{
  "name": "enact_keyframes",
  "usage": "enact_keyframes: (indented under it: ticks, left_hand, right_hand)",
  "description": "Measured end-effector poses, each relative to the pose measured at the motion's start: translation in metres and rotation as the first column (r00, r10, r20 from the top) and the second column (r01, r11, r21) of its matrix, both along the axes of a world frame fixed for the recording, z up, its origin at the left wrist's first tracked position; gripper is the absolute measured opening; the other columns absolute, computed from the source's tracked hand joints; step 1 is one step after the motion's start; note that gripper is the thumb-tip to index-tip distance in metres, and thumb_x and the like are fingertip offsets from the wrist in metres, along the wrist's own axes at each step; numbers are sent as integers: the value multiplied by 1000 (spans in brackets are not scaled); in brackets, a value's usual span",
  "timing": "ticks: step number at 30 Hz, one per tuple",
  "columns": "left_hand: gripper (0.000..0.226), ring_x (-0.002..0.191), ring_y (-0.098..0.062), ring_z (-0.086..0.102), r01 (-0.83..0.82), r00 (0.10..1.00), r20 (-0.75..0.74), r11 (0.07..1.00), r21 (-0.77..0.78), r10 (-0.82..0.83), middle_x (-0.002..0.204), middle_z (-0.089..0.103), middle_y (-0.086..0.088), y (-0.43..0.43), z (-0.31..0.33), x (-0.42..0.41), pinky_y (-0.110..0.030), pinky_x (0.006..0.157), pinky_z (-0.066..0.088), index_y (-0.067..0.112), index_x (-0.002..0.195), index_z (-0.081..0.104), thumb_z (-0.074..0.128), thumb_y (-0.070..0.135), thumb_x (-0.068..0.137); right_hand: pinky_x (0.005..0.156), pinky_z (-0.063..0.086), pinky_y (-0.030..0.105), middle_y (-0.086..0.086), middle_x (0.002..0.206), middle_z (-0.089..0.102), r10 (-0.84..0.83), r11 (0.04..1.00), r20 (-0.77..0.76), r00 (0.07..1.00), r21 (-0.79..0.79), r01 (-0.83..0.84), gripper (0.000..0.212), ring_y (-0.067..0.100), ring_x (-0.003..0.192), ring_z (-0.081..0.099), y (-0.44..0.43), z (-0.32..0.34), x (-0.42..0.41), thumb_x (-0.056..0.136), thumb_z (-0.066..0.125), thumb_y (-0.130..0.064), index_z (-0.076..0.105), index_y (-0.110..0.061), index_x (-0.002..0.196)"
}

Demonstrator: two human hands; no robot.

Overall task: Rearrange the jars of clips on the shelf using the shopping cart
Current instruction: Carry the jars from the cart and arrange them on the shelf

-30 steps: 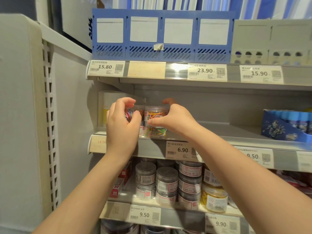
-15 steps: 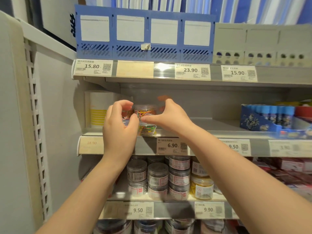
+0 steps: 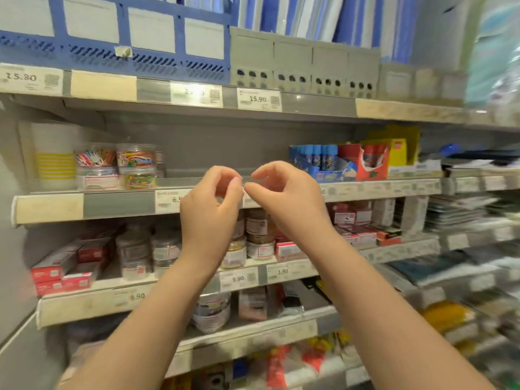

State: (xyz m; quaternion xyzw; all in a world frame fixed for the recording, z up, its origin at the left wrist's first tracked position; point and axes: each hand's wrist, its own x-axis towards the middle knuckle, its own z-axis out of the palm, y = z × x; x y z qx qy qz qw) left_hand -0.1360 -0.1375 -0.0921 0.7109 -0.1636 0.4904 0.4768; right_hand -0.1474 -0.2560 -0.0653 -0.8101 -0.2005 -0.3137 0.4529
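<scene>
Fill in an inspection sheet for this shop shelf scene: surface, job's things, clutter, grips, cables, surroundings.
Surface: shelf, grey, with a price strip along its front.
Job's things: clip jars, two stacks of two, side by side at the shelf's left end; no cart in view.
Clutter: white striped pack left of the jars; glue box and red box further right.
Grips: left grip and right grip in front of the shelf edge, fingers loosely curved, holding nothing, clear of the jars.
Cables: nothing seen.
Surroundings: blue racks and grey racks above; lower jars and red packs below; right side blurred.
</scene>
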Motion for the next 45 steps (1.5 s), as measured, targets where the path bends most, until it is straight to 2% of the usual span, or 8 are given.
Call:
enact_keyframes:
  ticks: [5, 10, 13, 21, 28, 32, 40, 45]
  left_hand:
    - [15, 64, -5, 55, 192, 979, -55, 980, -41, -194, 66, 61, 7, -114, -29, -54, -20, 62, 41, 26, 73, 57, 52, 22, 86]
    - [19, 60, -6, 51, 404, 898, -177, 914, -26, -402, 63, 58, 6, -244, -77, -117, -20, 57, 37, 26, 70, 55, 52, 25, 88]
    - [22, 59, -3, 48, 533, 812, -279, 846, -4, -513, 60, 55, 7, -315, -114, -154, -15, 57, 34, 29, 68, 53, 52, 26, 89]
    - [21, 57, -6, 50, 809, 517, -543, 586, 56, -662, 59, 58, 4, -447, -205, -220, -18, 53, 33, 27, 71, 57, 53, 23, 91]
    - [16, 55, -8, 44, 899, 328, -743, 435, 55, -583, 65, 57, -8, -525, -286, -213, -15, 52, 32, 18, 77, 58, 51, 20, 92]
    - [17, 57, -9, 43, 934, 240, -829, 353, 55, -506, 64, 55, -3, -562, -330, -194, -13, 54, 33, 19, 76, 56, 50, 18, 92]
    - [6, 57, -16, 48, 954, 194, -925, 284, 99, -328, 62, 54, 1, -605, -415, -174, -28, 56, 36, 21, 95, 55, 53, 17, 91]
    - [11, 54, -1, 42, 966, 208, -960, 191, 172, -187, 66, 50, 11, -617, -462, -188, -24, 50, 26, 20, 103, 48, 51, 18, 92]
  right_hand:
    - [66, 46, 23, -12, 69, 62, -192, 980, -53, 980, 39, 194, 4, 2, 70, 57, -106, -35, -75, 79, 66, -29, 63, -28, 77]
    - [61, 41, 21, -9, 63, 58, -422, 896, -184, 888, 66, 440, 14, 7, 66, 54, -225, -88, -164, 83, 62, -29, 60, -22, 72]
    - [65, 42, 30, -7, 62, 56, -555, 797, -256, 791, 107, 594, 14, 12, 63, 52, -289, -124, -219, 84, 60, -25, 61, -16, 74]
    - [61, 42, 23, -7, 64, 62, -742, 445, -489, 459, 152, 882, 14, 9, 62, 56, -407, -216, -330, 84, 61, -20, 60, -24, 71]
    - [52, 37, 6, -13, 64, 58, -744, 191, -646, 171, 41, 981, 17, -6, 57, 51, -471, -296, -358, 86, 60, -21, 58, -27, 71]
    - [54, 36, 5, -12, 71, 58, -631, 98, -771, 83, 27, 995, 8, 1, 64, 50, -501, -345, -344, 88, 59, -23, 60, -22, 80]
    - [50, 35, 13, -8, 82, 57, -419, -124, -907, -39, 15, 992, 15, 6, 62, 47, -531, -451, -333, 92, 52, -16, 56, -19, 107]
    - [45, 33, 14, -8, 76, 47, -169, -222, -975, -142, -103, 970, 11, 13, 66, 46, -521, -521, -341, 97, 42, -13, 46, -17, 106]
